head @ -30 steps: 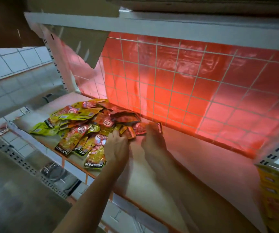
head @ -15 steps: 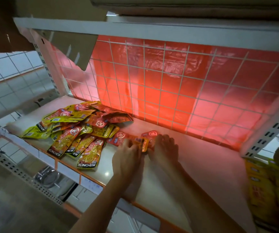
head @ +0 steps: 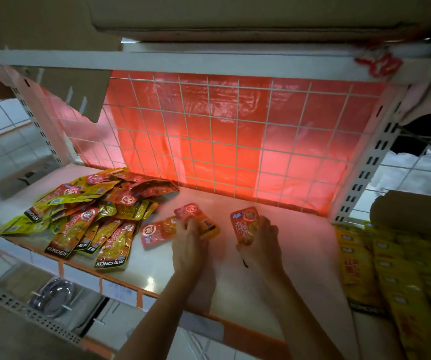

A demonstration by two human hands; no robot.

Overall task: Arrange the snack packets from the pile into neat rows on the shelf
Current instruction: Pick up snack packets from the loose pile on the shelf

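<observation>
A loose pile of yellow and red snack packets (head: pixel 84 211) lies on the left half of the white shelf (head: pixel 300 255). My left hand (head: pixel 189 245) grips a red packet (head: pixel 195 216) just right of the pile, and another red packet (head: pixel 157 233) lies flat beside that hand. My right hand (head: pixel 260 245) holds a separate red packet (head: pixel 244 224) upright near the shelf's middle, its fingers curled round the packet's lower edge.
A white wire grid (head: pixel 235 141) backed with red plastic closes the shelf's rear. An upper shelf (head: pixel 183 61) hangs overhead. Yellow packets (head: pixel 396 281) lie in rows at the right. A perforated upright (head: pixel 362 178) stands at the right. A metal bowl (head: pixel 53 297) sits below.
Both hands have pulled red packets out of the pile and moved right. My right hand has carried its packet away from the left hand toward the shelf's middle.
</observation>
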